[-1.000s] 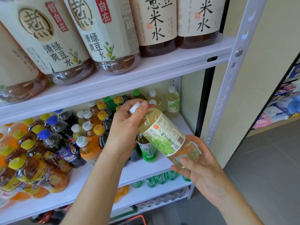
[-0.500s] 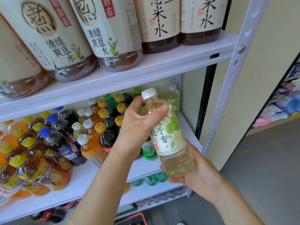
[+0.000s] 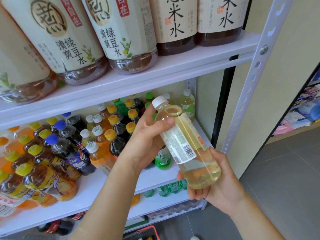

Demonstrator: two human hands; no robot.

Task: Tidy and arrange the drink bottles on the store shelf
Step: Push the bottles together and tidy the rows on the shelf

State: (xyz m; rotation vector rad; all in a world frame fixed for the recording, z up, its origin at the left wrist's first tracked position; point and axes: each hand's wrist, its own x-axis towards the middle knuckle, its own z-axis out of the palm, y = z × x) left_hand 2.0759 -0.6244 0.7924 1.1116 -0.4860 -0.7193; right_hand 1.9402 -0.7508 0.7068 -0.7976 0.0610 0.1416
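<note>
A pale yellow drink bottle [image 3: 186, 144] with a white cap is held in front of the middle shelf [image 3: 155, 177], tilted with its cap up and to the left. Its barcode side faces me. My left hand [image 3: 147, 135] grips its shoulder near the neck, thumb across the front. My right hand [image 3: 218, 184] cups and holds its base from below. Matching pale bottles [image 3: 187, 104] stand at the back right of that shelf. Yellow-capped dark tea bottles [image 3: 117, 134] and a green tea bottle [image 3: 162, 158] stand behind my left hand.
Large tea bottles [image 3: 124, 35] fill the top shelf [image 3: 173, 66]. Blue-capped cola bottles [image 3: 69, 149] and orange drinks crowd the middle shelf's left. Green bottles [image 3: 166, 189] sit on a lower shelf. A white perforated upright [image 3: 251, 80] bounds the right side. A red basket [image 3: 143, 234] rests on the floor.
The bottle has been swung more upright and turned about its axis, so the barcode now faces me instead of the green grape label. Both hands kept their hold.
</note>
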